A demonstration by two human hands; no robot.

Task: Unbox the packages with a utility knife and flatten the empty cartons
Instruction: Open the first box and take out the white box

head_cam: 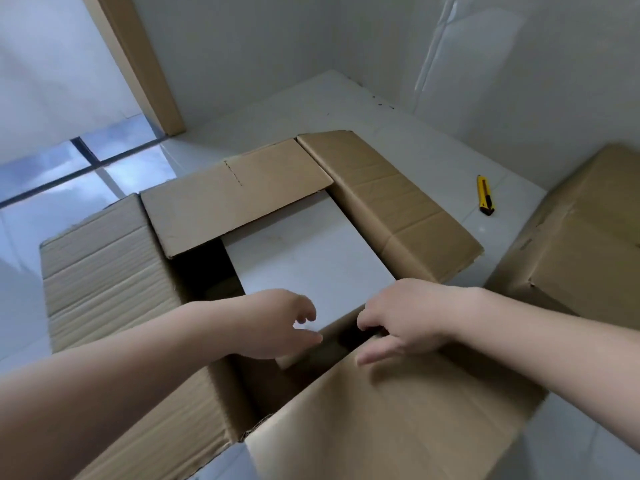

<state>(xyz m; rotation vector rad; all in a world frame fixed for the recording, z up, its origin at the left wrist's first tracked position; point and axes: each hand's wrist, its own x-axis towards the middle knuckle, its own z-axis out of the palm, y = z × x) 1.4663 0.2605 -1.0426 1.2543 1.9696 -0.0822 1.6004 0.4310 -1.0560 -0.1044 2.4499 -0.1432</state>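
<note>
Fingers of the right hand (pixel 403 322) curl over the edge of the near flap (pixel 398 410) of the open carton (pixel 104 271), thumb side lying on the flap's upper face; grip on the flap appears established, though the fingertips drop into shadow behind the edge and cannot be confirmed. Left hand (pixel 277 323) hovers just beside it with fingers loosely spread, holding nothing and apparently clear of the cardboard. White floor (pixel 311 258) shows through the carton's middle, indicating both ends are open and the contents removed. Far flap (pixel 235 195) and right flap (pixel 391 202) lie folded outward. Utility knife (pixel 485 195), yellow, rests on the floor well apart from both hands, to the right of the carton. Second carton (pixel 581 244) stands at the right, seemingly unopened. Assessment: flattening is the step in hand. Recommended practice: bring the left hand onto the same flap or the adjoining left wall, push diagonally opposite corners toward each other so the walls collapse along existing creases, then press the flaps flat. Keep the knife outside the collapse path.
</note>
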